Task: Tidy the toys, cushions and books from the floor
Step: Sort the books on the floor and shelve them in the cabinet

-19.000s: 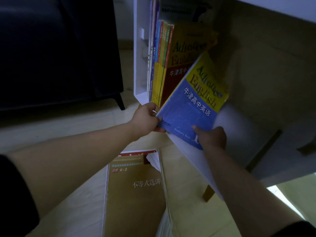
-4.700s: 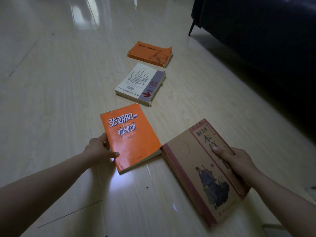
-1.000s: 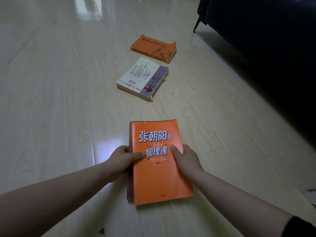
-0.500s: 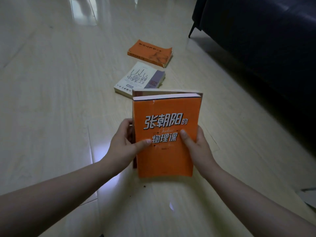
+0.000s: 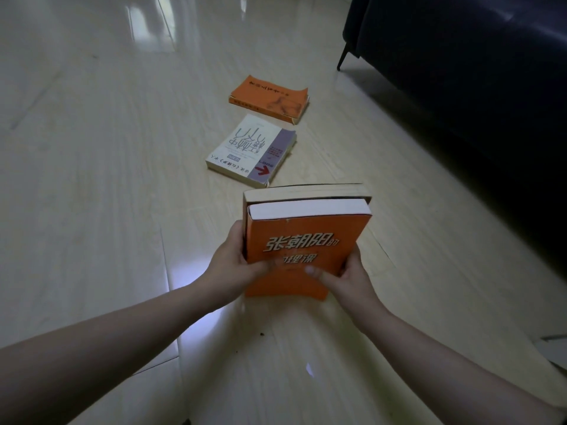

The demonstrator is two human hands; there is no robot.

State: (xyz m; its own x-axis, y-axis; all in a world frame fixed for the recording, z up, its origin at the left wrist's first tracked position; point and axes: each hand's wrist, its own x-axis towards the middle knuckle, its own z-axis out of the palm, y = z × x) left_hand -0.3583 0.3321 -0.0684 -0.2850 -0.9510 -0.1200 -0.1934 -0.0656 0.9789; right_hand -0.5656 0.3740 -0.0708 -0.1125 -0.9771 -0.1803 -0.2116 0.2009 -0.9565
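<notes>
- orange book (image 5: 306, 240): front item of a two-book stack, centre of view; white title characters on the cover; tilted up, with the white top page edge facing the camera; gripped low on both sides.
- larger book (image 5: 306, 191): directly behind the orange book and flush against it; tan page edge showing above it, dark cover rim showing along the left side.
- left hand (image 5: 233, 262): closed round the left edge of both books; thumb laid across the orange cover; fingers hidden behind the stack.
- right hand (image 5: 349, 277): closed round the lower right corner of the stack; thumb pressed on the orange cover, pointing toward the left thumb; fingers hidden behind.
- lower edge of the stack: close to the floor (image 5: 107, 210); contact with it cannot be told.
- white book (image 5: 245, 145): flat on the floor just beyond the stack, apart from it; title upside down to the camera; grey-purple band with a red arrow along its right side.
- second orange book (image 5: 270, 96): flat on the floor beyond the white book, near it but not touching; far right corner of the cover curled upward.
- floor: pale glossy boards with bright reflections; a few dark specks between the forearms.
- sofa (image 5: 460, 56): dark, upper right, to the right of the row of books; one thin leg (image 5: 343, 58) visible.
</notes>
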